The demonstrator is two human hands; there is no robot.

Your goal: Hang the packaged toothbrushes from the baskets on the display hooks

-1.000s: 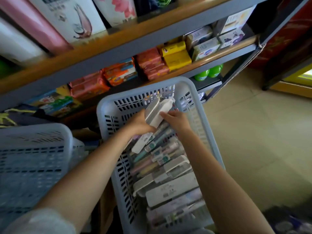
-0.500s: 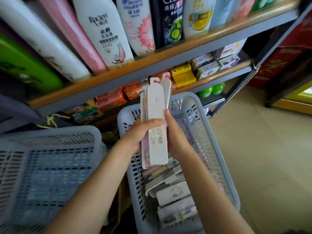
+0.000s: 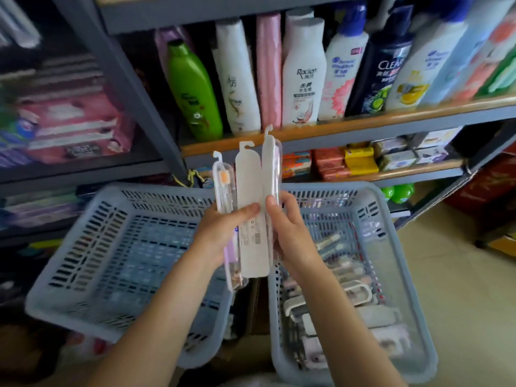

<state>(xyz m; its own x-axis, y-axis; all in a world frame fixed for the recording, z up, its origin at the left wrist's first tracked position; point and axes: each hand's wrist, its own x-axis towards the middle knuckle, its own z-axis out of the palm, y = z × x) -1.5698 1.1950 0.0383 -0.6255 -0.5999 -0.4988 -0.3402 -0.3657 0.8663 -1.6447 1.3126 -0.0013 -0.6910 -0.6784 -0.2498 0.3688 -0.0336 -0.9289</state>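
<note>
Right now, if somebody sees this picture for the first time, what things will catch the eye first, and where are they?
In the centre, the left hand and the right hand hold upright a bunch of packaged toothbrushes, hang tabs on top. Below stand two pale blue baskets: the right basket holds more packs, the contents of the left basket look blurred. Behind, a shelf carries tall bottles, with a bright green bottle standing out.

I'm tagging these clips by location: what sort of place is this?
Likely a small shop's toiletries aisle: shampoo bottles line a shelf, and both hands hold packaged toothbrushes above baskets.
</note>
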